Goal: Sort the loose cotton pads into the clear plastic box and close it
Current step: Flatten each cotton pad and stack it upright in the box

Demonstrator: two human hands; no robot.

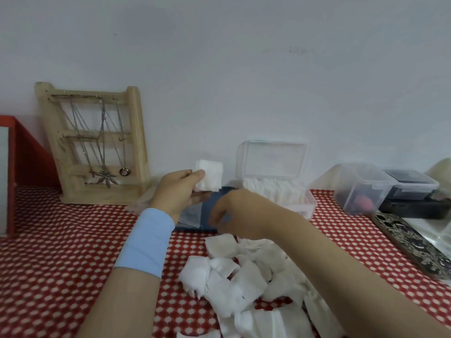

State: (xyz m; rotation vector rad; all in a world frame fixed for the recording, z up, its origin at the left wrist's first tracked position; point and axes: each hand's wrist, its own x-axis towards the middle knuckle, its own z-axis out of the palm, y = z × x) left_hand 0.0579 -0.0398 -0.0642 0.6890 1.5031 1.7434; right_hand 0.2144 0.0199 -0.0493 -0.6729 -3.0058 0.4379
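Note:
My left hand (pixel 179 191), with a blue band on its wrist, pinches a small stack of white cotton pads (pixel 211 175) and holds it upright above the table. The clear plastic box (pixel 308 202) stands behind my hands against the wall. Its lid (pixel 272 158) is raised and white pads fill it. My right hand (pixel 234 213) hovers with curled fingers just above the heap of loose cotton pads (pixel 244 281); it is blurred, and whether it holds a pad cannot be told.
A wooden jewellery stand (pixel 97 145) with necklaces leans on the wall at the left, beside a red frame (pixel 29 154). A dark blue flat item (pixel 207 211) lies under my hands. Clear containers (pixel 361 189) and a patterned phone (pixel 412 242) sit at the right on the red patterned cloth.

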